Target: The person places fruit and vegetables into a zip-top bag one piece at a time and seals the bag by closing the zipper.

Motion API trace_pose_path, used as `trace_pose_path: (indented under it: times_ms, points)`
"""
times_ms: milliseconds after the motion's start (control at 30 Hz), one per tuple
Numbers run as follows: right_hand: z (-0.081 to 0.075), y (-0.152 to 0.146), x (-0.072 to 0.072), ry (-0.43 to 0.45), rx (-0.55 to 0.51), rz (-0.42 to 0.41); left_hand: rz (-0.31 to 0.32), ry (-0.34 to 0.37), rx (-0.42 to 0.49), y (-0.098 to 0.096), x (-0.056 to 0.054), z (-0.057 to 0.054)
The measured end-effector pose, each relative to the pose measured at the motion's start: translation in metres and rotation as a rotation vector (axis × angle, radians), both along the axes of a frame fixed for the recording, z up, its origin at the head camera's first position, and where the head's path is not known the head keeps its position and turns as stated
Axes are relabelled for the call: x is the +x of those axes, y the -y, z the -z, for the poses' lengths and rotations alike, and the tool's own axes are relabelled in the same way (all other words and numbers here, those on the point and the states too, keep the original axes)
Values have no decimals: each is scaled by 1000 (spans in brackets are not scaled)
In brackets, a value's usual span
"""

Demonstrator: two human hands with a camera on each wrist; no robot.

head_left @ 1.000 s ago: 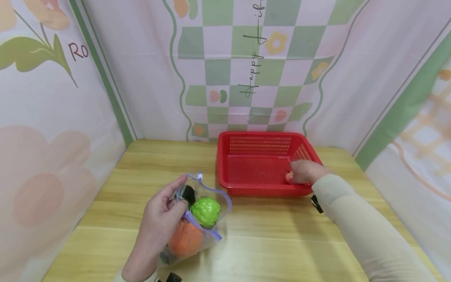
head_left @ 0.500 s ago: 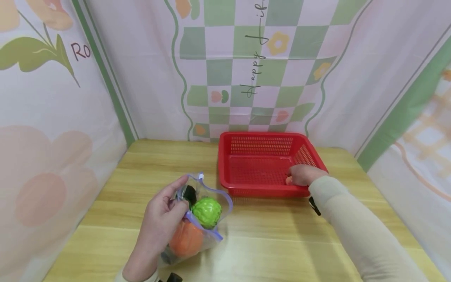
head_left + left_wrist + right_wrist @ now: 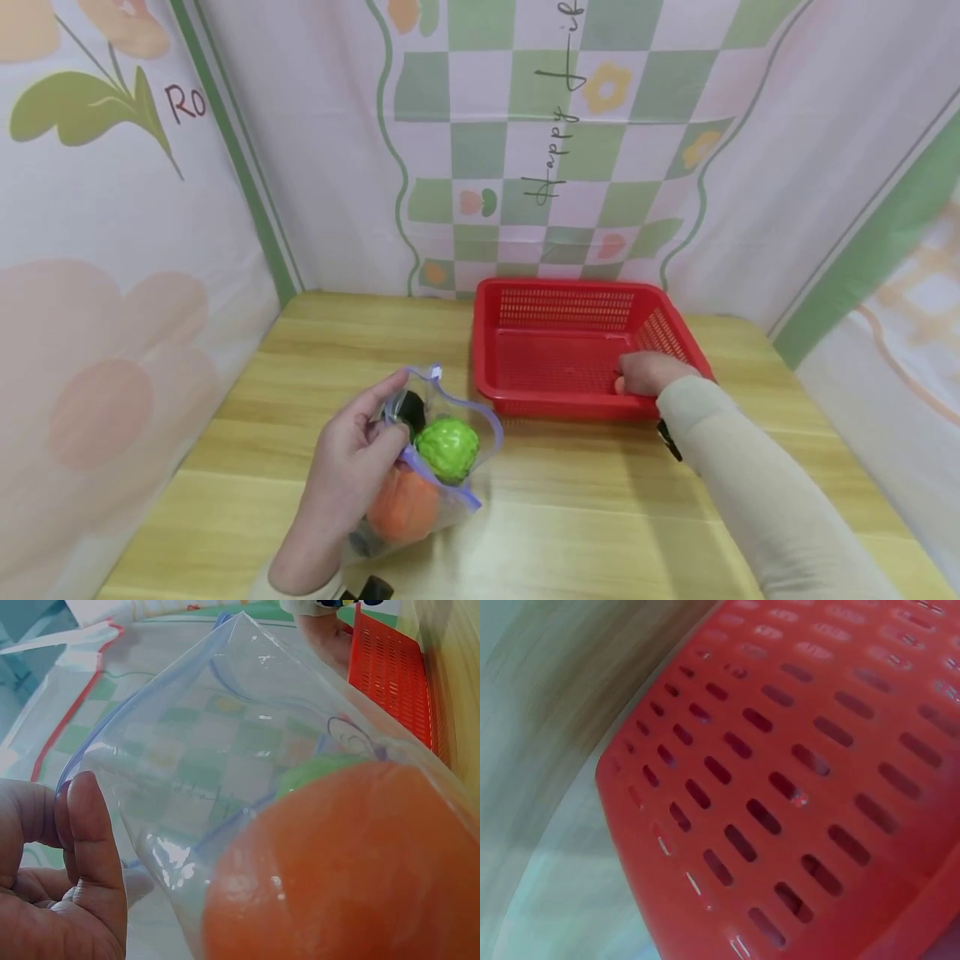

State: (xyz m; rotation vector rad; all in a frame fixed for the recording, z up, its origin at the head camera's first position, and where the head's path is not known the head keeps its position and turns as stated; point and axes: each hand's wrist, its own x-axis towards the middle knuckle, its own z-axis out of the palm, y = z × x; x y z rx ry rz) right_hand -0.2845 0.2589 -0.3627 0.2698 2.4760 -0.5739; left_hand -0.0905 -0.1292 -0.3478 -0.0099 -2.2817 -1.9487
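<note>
My left hand [image 3: 348, 471] pinches the purple zip rim of a clear plastic bag [image 3: 480, 467] between thumb and fingers; the bag's mouth gapes. Inside it are a bumpy bright-green fruit [image 3: 447, 450], a big smooth orange fruit [image 3: 405, 504] and a dark, glossy item [image 3: 410, 412]. Through the film in the left wrist view, the orange fruit [image 3: 352, 877] looms large. Over at the red basket [image 3: 558, 406], my right hand [image 3: 652, 372] reaches inside the near right corner, fingers curled round a small orange-pink fruit [image 3: 619, 385], mostly hidden by them.
The basket's slotted wall [image 3: 780, 780] fills much of the right wrist view. Beneath everything is a wooden table [image 3: 570, 508], with a patterned cloth curtain [image 3: 517, 150] behind and at both sides.
My right hand has shifted slightly left within the basket and covers more of the small fruit, whose stem showed earlier. The left hand keeps its hold; the head view has turned slightly.
</note>
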Motion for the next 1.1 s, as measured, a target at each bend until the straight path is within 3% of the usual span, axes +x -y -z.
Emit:
trace_pose_path:
  times_ms: [67, 100, 167, 233, 400, 567, 767, 900, 1100]
  points:
    - [0, 0, -4, -30, 44, -119, -2, -4, -7, 0, 0, 0]
    - [0, 0, -7, -72, 102, -231, -2, -7, -7, 0, 0, 0]
    - [-2, 2, -11, -145, 148, -331, 0, -13, -4, 0, 0, 0]
    - [-5, 5, -14, -227, 160, -381, 3, -15, -2, 0, -1, 0]
    - [-22, 24, -6, -436, 142, -409, 4, -14, -9, -1, -2, 0]
    - [-45, 54, 15, -626, 81, -439, -1, -18, -17, 0, -1, 1]
    - [-60, 93, 46, -738, -87, -476, 4, -27, -17, 2, -1, 2]
    - [-64, 118, 71, -808, -221, -585, 3, -32, -23, 2, -2, 1]
    - [-60, 146, 102, -998, -355, -824, 4, -37, -23, 1, -3, 2]
